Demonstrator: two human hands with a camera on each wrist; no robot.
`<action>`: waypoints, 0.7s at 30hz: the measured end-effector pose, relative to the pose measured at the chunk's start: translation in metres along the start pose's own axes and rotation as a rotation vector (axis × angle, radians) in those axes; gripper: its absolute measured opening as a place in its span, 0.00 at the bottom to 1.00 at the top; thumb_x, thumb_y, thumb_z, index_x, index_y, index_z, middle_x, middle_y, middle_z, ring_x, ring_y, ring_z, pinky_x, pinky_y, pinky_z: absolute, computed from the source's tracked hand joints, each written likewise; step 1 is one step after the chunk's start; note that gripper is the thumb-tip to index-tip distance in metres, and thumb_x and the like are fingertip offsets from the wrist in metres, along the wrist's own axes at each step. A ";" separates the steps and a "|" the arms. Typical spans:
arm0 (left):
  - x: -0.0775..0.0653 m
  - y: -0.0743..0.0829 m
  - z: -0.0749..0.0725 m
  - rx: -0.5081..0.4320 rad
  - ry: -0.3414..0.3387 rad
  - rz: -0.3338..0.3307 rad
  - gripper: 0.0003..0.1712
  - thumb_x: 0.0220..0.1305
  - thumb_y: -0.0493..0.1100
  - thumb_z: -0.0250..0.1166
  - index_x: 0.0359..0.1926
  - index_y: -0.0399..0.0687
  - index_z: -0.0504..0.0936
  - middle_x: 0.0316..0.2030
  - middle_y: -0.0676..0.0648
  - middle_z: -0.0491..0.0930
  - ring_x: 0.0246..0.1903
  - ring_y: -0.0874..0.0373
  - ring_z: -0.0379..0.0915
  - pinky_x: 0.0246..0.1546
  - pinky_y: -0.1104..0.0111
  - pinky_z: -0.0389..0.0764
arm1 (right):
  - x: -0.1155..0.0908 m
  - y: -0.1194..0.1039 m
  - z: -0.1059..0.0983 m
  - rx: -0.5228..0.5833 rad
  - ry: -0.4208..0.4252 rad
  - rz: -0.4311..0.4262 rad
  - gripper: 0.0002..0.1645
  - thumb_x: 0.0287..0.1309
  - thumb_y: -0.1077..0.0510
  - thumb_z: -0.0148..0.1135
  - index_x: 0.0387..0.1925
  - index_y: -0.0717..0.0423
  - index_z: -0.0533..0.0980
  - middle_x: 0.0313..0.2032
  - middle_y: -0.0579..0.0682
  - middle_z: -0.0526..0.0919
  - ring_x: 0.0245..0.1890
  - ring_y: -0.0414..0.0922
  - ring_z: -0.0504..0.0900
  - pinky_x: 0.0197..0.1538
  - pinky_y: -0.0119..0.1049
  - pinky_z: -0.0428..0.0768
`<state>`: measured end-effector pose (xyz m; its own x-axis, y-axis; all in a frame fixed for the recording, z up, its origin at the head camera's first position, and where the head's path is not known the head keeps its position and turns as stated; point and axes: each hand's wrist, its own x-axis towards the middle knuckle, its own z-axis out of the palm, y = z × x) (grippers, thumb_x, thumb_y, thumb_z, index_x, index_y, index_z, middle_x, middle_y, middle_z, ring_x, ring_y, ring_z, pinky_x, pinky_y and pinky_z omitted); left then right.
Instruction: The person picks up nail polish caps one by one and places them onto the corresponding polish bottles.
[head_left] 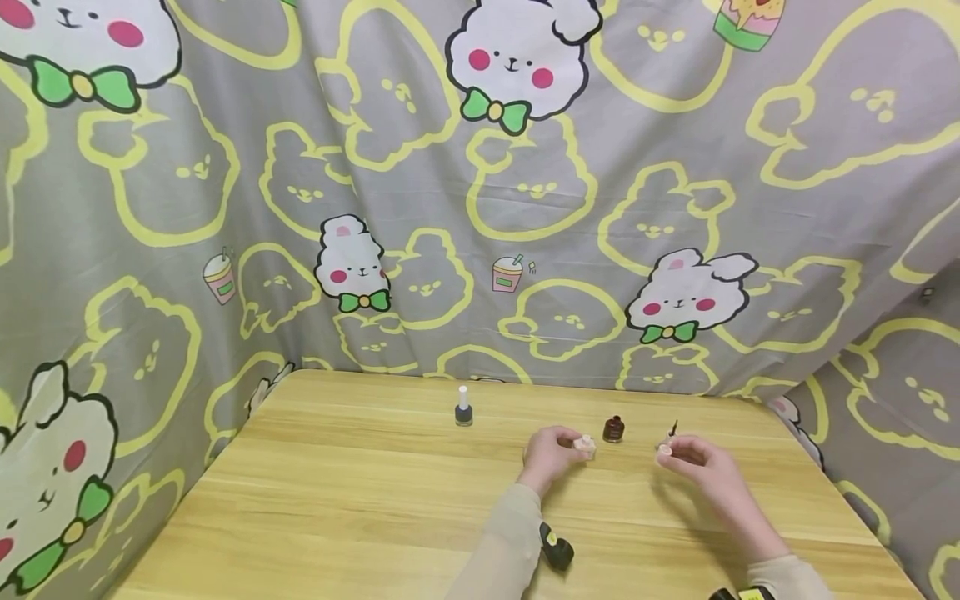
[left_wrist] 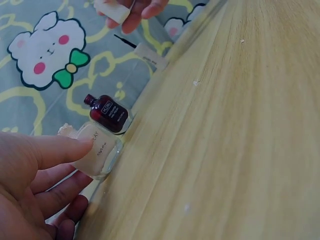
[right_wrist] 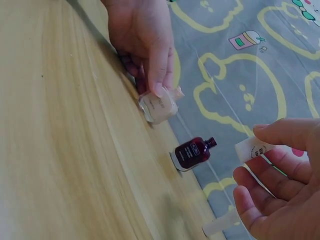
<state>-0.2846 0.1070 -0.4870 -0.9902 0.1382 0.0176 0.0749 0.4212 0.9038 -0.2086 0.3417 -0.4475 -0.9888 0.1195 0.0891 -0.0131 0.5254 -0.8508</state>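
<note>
My left hand (head_left: 550, 457) pinches a pale cream nail polish bottle (left_wrist: 97, 150) between thumb and fingers, low over the wooden table. The bottle has no cap, and crusted polish rings its neck. In my right hand (head_left: 705, 467) is a white nail polish cap (right_wrist: 252, 149), gripped between thumb and fingertips; in the right wrist view its brush is hidden. Between the hands stands an uncapped dark red nail polish bottle (right_wrist: 191, 153). Beyond the right hand, a second white cap (left_wrist: 151, 56) stands on the table with its dark brush pointing up.
A dark grey nail polish bottle (head_left: 463, 413) with a white cap stands toward the back of the table (head_left: 337, 483), left of the hands. A grey patterned curtain (head_left: 420, 192) hangs behind and along both sides. Small pale flecks (left_wrist: 196, 83) lie on the wood.
</note>
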 end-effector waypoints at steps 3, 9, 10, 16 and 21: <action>0.000 0.000 0.000 -0.006 0.000 -0.001 0.13 0.47 0.43 0.77 0.36 0.53 0.87 0.32 0.56 0.84 0.35 0.63 0.74 0.48 0.60 0.68 | -0.001 -0.002 0.003 0.013 -0.014 0.002 0.27 0.58 0.52 0.68 0.53 0.66 0.75 0.41 0.38 0.86 0.38 0.22 0.77 0.45 0.20 0.75; -0.001 0.000 -0.003 -0.053 -0.016 0.007 0.13 0.48 0.40 0.77 0.37 0.51 0.86 0.32 0.55 0.83 0.33 0.64 0.73 0.43 0.65 0.70 | -0.001 -0.007 0.010 0.049 -0.035 -0.020 0.24 0.58 0.55 0.68 0.51 0.66 0.75 0.44 0.48 0.86 0.39 0.25 0.79 0.45 0.23 0.76; -0.001 0.000 -0.004 -0.066 -0.024 0.010 0.13 0.48 0.40 0.76 0.37 0.50 0.86 0.31 0.55 0.83 0.33 0.64 0.72 0.41 0.66 0.71 | -0.001 -0.008 0.011 0.045 -0.034 -0.028 0.23 0.58 0.55 0.68 0.50 0.65 0.75 0.44 0.50 0.86 0.39 0.25 0.79 0.45 0.23 0.76; -0.002 0.000 -0.007 -0.111 -0.070 0.061 0.12 0.50 0.37 0.74 0.38 0.45 0.86 0.31 0.54 0.81 0.31 0.65 0.71 0.34 0.73 0.73 | -0.002 -0.013 0.020 0.019 -0.041 -0.031 0.22 0.58 0.54 0.67 0.49 0.63 0.76 0.48 0.57 0.85 0.39 0.25 0.78 0.45 0.24 0.76; 0.002 -0.001 -0.010 -0.119 -0.100 0.089 0.12 0.51 0.38 0.74 0.39 0.44 0.86 0.32 0.53 0.81 0.32 0.65 0.70 0.34 0.73 0.72 | 0.002 -0.017 0.027 0.028 -0.036 -0.008 0.24 0.59 0.52 0.67 0.51 0.63 0.75 0.50 0.58 0.84 0.40 0.24 0.78 0.46 0.24 0.76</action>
<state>-0.2880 0.0978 -0.4833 -0.9632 0.2614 0.0621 0.1410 0.2952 0.9450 -0.2146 0.3101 -0.4464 -0.9934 0.0844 0.0772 -0.0245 0.5025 -0.8643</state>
